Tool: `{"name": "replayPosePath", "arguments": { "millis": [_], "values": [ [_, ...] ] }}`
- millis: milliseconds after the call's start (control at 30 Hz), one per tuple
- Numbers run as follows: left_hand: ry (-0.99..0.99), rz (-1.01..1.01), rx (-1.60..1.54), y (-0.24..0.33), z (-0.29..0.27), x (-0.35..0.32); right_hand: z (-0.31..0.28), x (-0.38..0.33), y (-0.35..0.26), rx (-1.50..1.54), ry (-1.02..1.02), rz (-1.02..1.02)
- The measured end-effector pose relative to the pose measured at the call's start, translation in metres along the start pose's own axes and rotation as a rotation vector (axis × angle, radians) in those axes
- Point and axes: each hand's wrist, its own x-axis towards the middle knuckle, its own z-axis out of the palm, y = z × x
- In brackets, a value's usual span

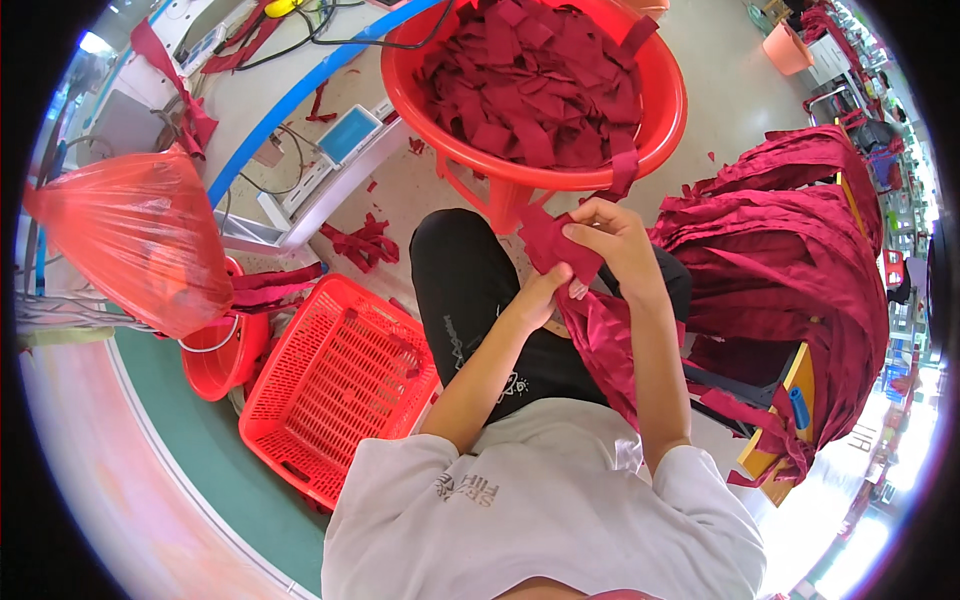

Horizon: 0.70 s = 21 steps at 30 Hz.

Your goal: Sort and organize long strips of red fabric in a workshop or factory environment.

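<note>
Over my lap, both hands grip a dark red fabric piece (553, 243). My left hand (545, 295) pinches its lower edge, thumb on top. My right hand (612, 238) is closed on its right side with thumb and bent fingers. Below my hands, a long dark red fabric strip (607, 345) runs down across my right thigh; whether it joins the held piece I cannot tell. Just beyond them stands a large red basin (672, 110), heaped with cut dark red fabric pieces (530, 85). One strip hangs over its near rim, close to my right hand.
A rack on my right bears thick bundles of dark red strips (770, 240). To my left are an empty red slatted basket (335, 390), a red bucket (215, 360) and a filled red plastic bag (140, 245). A blue-edged table (270, 120) reaches in at upper left; scraps (362, 243) lie beneath.
</note>
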Motion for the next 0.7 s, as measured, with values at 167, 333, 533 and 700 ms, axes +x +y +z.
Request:
{"name": "replayPosePath", "arguments": {
  "millis": [167, 333, 533, 700],
  "values": [
    [0.148, -0.063, 0.011, 0.007, 0.011, 0.001, 0.010, 0.009, 0.030, -0.141, 0.028, -0.081],
    [0.183, -0.034, -0.107, 0.010, 0.003, -0.002, -0.035, -0.021, 0.056, -0.025, -0.197, 0.267],
    [0.338, -0.020, -0.029, 0.020, 0.017, 0.003, -0.043, -0.053, 0.041, -0.384, -0.229, 0.187],
    [0.405, -0.019, 0.100, 0.013, 0.028, 0.007, -0.039, -0.052, 0.046, -0.283, -0.157, 0.167]
  ]
}}
